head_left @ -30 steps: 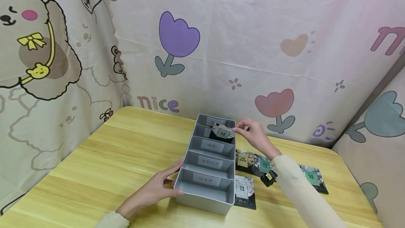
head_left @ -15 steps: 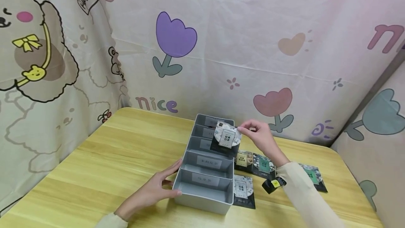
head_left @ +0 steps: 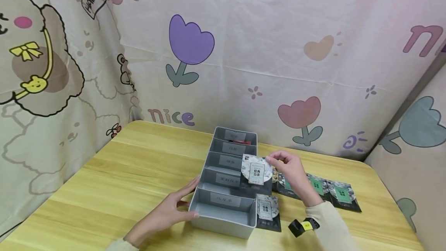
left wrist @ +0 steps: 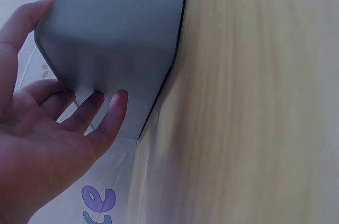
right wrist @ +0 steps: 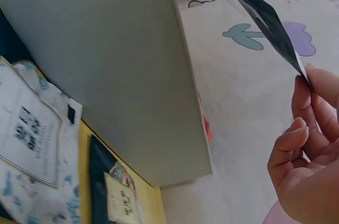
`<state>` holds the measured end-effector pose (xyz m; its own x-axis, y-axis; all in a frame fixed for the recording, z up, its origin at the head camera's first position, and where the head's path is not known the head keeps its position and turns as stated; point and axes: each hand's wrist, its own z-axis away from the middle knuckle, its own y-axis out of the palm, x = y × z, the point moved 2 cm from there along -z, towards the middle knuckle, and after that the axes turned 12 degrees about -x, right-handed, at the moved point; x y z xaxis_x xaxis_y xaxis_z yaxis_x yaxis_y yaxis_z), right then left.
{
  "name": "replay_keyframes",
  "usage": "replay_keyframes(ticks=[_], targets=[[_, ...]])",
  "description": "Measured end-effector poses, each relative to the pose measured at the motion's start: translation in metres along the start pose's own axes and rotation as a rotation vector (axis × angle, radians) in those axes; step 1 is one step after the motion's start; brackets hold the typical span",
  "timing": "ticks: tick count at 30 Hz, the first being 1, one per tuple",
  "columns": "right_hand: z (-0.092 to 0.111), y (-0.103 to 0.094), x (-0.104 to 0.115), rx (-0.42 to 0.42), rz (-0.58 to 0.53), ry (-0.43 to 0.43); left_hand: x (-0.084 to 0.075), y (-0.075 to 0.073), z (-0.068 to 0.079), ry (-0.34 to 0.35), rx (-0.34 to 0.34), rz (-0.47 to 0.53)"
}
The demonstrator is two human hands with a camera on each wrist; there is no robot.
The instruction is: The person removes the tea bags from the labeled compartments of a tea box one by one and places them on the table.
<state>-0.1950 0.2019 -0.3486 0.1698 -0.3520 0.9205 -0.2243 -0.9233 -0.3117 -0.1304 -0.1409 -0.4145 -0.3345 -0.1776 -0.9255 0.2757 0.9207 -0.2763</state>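
Observation:
A grey divided storage box [head_left: 223, 226] with labelled compartments stands on the table. My left hand [head_left: 174, 208] grips its near left corner; in the left wrist view the thumb lies at the rim and the fingers [left wrist: 117, 110] bend against the side wall. My right hand [head_left: 287, 167] pinches a black and white tea sachet [head_left: 256, 171] by its upper right corner, above the box's right side. From the right wrist the held tea sachet [right wrist: 265, 20] shows nearly edge-on, between thumb and fingertips. Part of the box's interior is hidden behind it.
A white-labelled sachet [head_left: 266, 212] lies against the box's near right side. Several green-labelled sachets [head_left: 341, 195] form a row farther right, and a yellow-labelled sachet [right wrist: 121, 197] lies beside the box. Something red [head_left: 241, 142] shows in a far compartment. A patterned curtain hangs behind.
The right hand has lifted the tea sachet out of a far compartment and brought it nearer, over the box's right side. The left hand has stayed at the corner.

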Motion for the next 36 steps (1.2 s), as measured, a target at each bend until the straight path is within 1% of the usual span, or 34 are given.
replay_keyframes(ticks=[4,7,10,14,20,25,29,32,36], targets=[[0.006,-0.003,-0.008,-0.036,-0.014,0.042,0.001,0.001,0.001,-0.001,-0.003,0.011],[0.009,-0.007,-0.013,-0.054,-0.020,0.039,0.003,0.001,0.001,-0.011,-0.005,0.021],[0.011,-0.011,-0.018,-0.052,-0.021,0.039,0.005,0.002,0.001,-0.009,-0.008,0.022],[0.013,-0.014,-0.024,-0.047,-0.022,0.069,0.006,0.003,0.000,0.001,-0.004,0.014],[0.014,-0.022,-0.029,-0.040,-0.022,0.105,0.007,0.005,0.001,-0.029,-0.002,0.011],[0.018,-0.034,-0.039,-0.041,0.000,0.138,0.007,0.004,0.000,-0.010,0.000,0.007],[0.021,-0.044,-0.050,-0.032,0.029,0.164,0.006,0.003,0.000,-0.013,-0.003,0.004],[0.023,-0.051,-0.058,-0.032,0.076,0.185,0.005,0.002,0.000,-0.021,-0.007,0.004],[0.023,-0.057,-0.064,-0.020,0.135,0.207,0.005,0.002,0.000,-0.013,-0.010,-0.003]])
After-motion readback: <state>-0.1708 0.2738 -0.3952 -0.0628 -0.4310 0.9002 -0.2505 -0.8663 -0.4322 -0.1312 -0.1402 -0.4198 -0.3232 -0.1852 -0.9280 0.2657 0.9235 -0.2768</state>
